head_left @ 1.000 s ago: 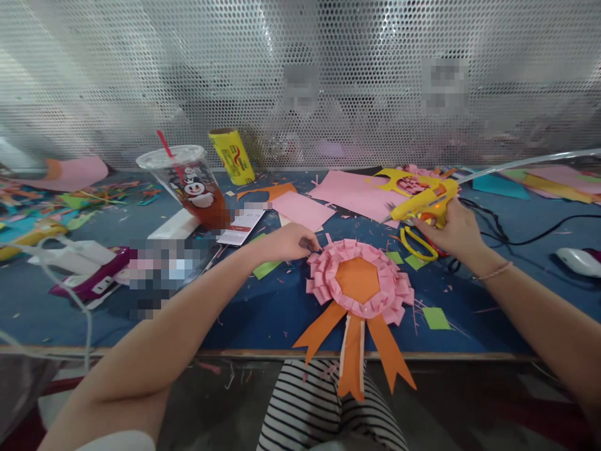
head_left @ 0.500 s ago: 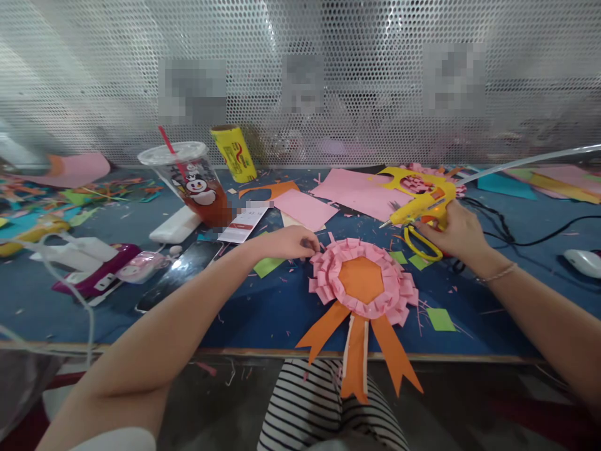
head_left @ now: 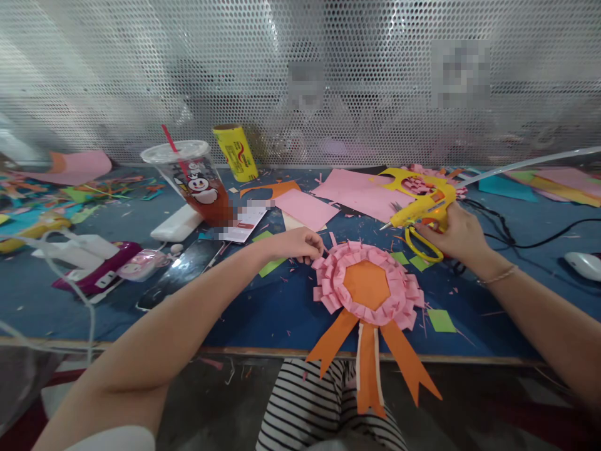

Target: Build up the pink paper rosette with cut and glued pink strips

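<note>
A paper rosette point(head_left: 365, 283) lies near the table's front edge, with pleated pink layers round an orange centre. Its orange paper tails point(head_left: 370, 363) hang over the edge above my lap. My left hand point(head_left: 305, 245) is closed, its fingertips pinching the rosette's upper left rim. Off to the right, my right hand point(head_left: 457, 235) is wrapped round a yellow hot glue gun point(head_left: 420, 208). The gun's nozzle points left, above and apart from the rosette. A yellow loop point(head_left: 425, 245) shows under the gun; I cannot tell whether it is part of it. A clear glue stick point(head_left: 526, 164) extends from the gun's back.
Pink paper sheets point(head_left: 307, 210) and green scraps point(head_left: 441, 321) surround the rosette. On the left are a drink cup point(head_left: 200, 181), a yellow tube point(head_left: 237, 153), a phone point(head_left: 181, 275) and a purple power strip point(head_left: 101, 272). A perforated metal panel point(head_left: 357, 37) stands behind; a white mouse point(head_left: 585, 264) lies right.
The rosette has shifted slightly right and turned, so its tails swing to the right. My left hand has moved a little right with it. The glue gun has hardly moved.
</note>
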A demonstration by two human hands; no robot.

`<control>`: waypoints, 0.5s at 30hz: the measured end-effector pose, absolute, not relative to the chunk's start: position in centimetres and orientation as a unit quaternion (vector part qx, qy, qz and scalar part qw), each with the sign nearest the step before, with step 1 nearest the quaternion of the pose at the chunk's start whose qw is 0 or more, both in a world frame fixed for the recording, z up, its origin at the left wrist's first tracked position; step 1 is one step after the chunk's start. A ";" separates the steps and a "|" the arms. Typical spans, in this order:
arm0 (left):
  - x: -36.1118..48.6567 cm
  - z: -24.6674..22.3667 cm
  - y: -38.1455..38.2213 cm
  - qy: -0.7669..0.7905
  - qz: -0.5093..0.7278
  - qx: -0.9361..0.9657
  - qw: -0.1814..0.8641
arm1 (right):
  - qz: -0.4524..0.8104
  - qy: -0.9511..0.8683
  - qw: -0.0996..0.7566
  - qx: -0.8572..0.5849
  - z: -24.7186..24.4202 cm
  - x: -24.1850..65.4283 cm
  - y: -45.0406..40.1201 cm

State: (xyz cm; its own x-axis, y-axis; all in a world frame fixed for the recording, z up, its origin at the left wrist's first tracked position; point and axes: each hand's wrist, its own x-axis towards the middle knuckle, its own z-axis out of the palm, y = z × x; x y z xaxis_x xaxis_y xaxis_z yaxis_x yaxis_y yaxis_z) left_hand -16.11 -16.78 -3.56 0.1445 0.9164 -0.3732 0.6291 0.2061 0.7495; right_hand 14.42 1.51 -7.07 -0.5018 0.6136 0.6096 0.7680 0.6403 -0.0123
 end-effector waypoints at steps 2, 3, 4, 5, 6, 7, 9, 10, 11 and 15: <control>-16.1 -3.7 -16.8 0.635 0.154 0.608 0.451 | -0.133 -0.857 0.294 -0.402 -7.0 14.4 1.5; -16.1 -3.7 -16.8 0.633 0.150 0.609 0.454 | -0.135 -0.856 0.295 -0.402 -7.0 14.5 1.5; -16.1 -3.7 -16.8 0.631 0.146 0.609 0.458 | -0.136 -0.855 0.297 -0.402 -7.1 14.5 1.5; -16.2 -3.7 -16.9 0.630 0.145 0.607 0.462 | -0.138 -0.854 0.299 -0.402 -7.1 14.5 1.5; -16.2 -3.7 -16.9 0.629 0.146 0.604 0.467 | -0.140 -0.854 0.302 -0.400 -7.2 14.5 1.5; -16.2 -3.8 -16.9 0.630 0.146 0.599 0.472 | -0.141 -0.854 0.304 -0.399 -7.2 14.6 1.6; -16.2 -3.9 -16.9 0.633 0.148 0.586 0.483 | -0.140 -0.853 0.309 -0.397 -7.3 14.6 1.6; -16.2 -4.0 -16.9 0.633 0.148 0.579 0.491 | -0.140 -0.853 0.310 -0.397 -7.3 14.6 1.6; -16.1 -4.0 -16.9 0.631 0.146 0.573 0.501 | -0.141 -0.852 0.312 -0.397 -7.3 14.6 1.6; -16.1 -4.3 -16.8 0.611 0.138 0.559 0.542 | -0.143 -0.853 0.317 -0.390 -7.3 14.6 1.7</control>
State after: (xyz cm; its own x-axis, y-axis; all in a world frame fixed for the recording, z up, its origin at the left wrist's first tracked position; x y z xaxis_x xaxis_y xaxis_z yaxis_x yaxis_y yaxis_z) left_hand -16.07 -16.80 -4.26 0.2142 0.8336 -0.5091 0.5346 0.3361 0.7754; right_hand 14.59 1.67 -7.31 -0.4951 0.5744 0.6519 0.7558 0.6548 -0.0029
